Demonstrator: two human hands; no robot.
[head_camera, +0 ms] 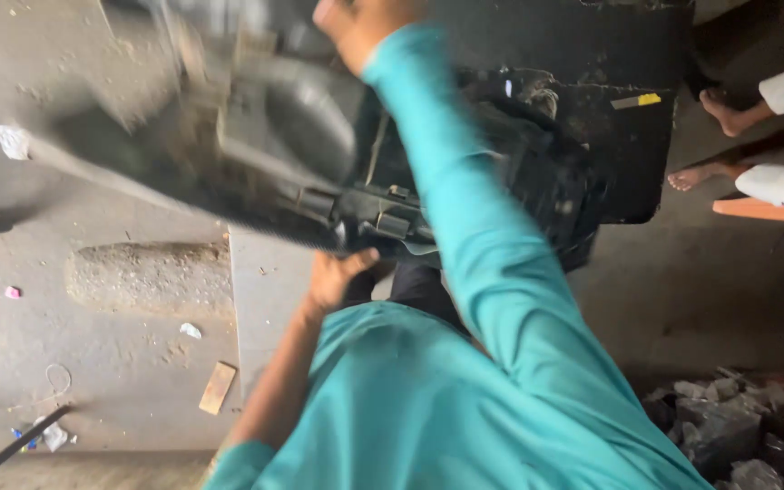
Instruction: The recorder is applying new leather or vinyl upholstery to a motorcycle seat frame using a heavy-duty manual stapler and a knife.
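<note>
So I've got this big black machine part point(338, 172), plastic and metal, all grimy, held up off the concrete floor point(120, 363). My left hand point(342, 277) is clamped on its lower edge from underneath. My right hand point(356, 27) is up at the top, looks wrapped over the upper end, but it's half cut off by the frame so I can't really tell how it's closed.

My worry: it looks heavy and awkward, and with only the lower edge properly gripped it could tip or slide out, maybe onto my legs. Someone's bare feet point(723, 113) are also near, off to the right.

Everything's motion-blurred, so I can't make out what the part really is. My sleeve point(474, 236) covers its middle.
</note>
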